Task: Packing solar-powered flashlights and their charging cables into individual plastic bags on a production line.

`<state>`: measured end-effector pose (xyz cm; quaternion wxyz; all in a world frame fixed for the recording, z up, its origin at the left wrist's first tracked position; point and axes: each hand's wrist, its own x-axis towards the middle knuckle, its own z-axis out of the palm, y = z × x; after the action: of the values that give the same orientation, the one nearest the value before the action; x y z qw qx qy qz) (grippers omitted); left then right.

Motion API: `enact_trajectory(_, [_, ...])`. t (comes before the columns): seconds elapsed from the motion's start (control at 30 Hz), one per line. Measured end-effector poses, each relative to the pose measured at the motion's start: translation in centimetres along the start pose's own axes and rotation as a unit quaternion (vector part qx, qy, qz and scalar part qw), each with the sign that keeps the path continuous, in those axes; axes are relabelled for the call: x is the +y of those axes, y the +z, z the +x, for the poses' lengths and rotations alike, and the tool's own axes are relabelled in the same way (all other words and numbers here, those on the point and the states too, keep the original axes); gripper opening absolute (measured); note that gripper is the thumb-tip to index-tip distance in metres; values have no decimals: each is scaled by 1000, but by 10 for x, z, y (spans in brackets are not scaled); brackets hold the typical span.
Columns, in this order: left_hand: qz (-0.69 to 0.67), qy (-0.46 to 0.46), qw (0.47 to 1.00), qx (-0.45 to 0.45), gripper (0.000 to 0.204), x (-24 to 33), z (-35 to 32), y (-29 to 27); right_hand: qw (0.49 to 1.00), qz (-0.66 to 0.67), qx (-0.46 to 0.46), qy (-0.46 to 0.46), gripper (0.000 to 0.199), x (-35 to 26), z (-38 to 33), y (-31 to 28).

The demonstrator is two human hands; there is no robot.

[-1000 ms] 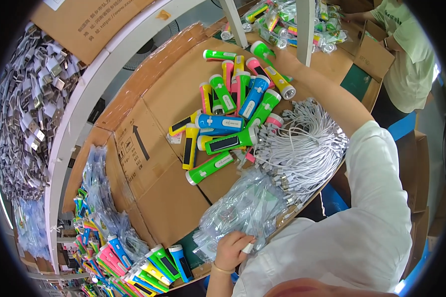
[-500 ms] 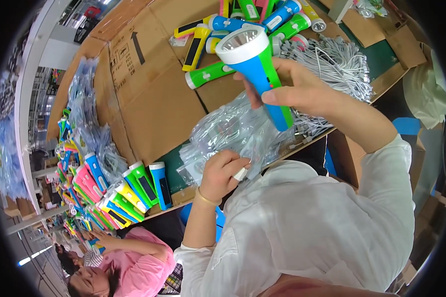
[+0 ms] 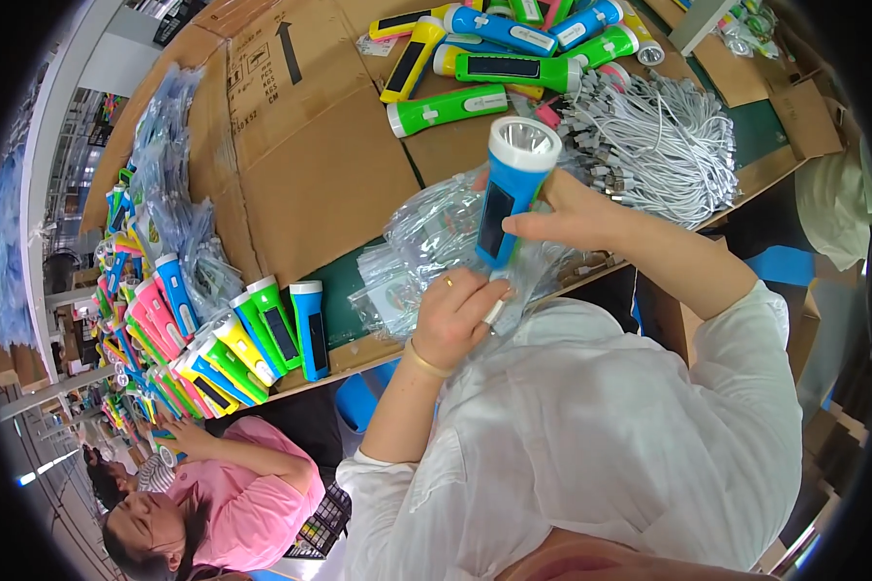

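Note:
My right hand point(image 3: 574, 215) is closed around a blue flashlight point(image 3: 516, 184) with a white head and a black panel. The lamp end points up and away from me, while the tail hangs just above my left hand point(image 3: 451, 318). That hand's fingers are pinched on clear plastic film, apparently the edge of a plastic bag point(image 3: 531, 276). A small white piece point(image 3: 495, 314) sticks out between the fingers; its kind I cannot make out. Beyond both hands lies a heap of clear plastic bags point(image 3: 426, 225), partly covered by the flashlight and my hands.
Colourful flashlights point(image 3: 518, 70) lie piled at the far side, beside a bundle of white charging cables point(image 3: 659, 145). Flat cardboard point(image 3: 310, 184) covers the table. More flashlights point(image 3: 278, 329) stand packed at the left, near other clear bags point(image 3: 170, 174). A person in pink point(image 3: 262, 494) works at lower left.
The flashlight has come down toward my left hand and turned, so its black panel now shows. The left hand has shifted slightly right and up in view. The whole view has also shifted.

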<state>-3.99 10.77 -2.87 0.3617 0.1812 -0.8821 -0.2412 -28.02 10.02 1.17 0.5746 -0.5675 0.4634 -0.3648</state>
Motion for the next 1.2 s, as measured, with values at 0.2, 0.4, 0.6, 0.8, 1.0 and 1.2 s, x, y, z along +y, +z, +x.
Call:
enact_trajectory(0.2, [-3, 8, 1000, 15, 22, -1, 2, 9, 996, 72, 52, 32, 60, 18, -8, 5])
enact_trajectory(0.4, [27, 18, 999, 24, 21, -8, -4, -2, 986, 158, 40, -12, 63, 5, -14, 2])
enact_trajectory(0.6, [50, 42, 995, 74, 24, -10, 11, -9, 991, 70, -115, -7, 62, -11, -14, 9])
enact_trajectory(0.8, [21, 22, 998, 57, 25, -22, 4, -24, 898, -397, -192, 3, 49, -49, -5, -14])
enact_trajectory(1.0, [-37, 59, 997, 12, 24, -14, 20, -2, 791, -562, -240, -17, 34, -23, -9, 16])
enact_trajectory(1.2, [1, -88, 996, 34, 16, -25, -1, -1, 844, -488, 105, -197, 34, -45, -40, -33])
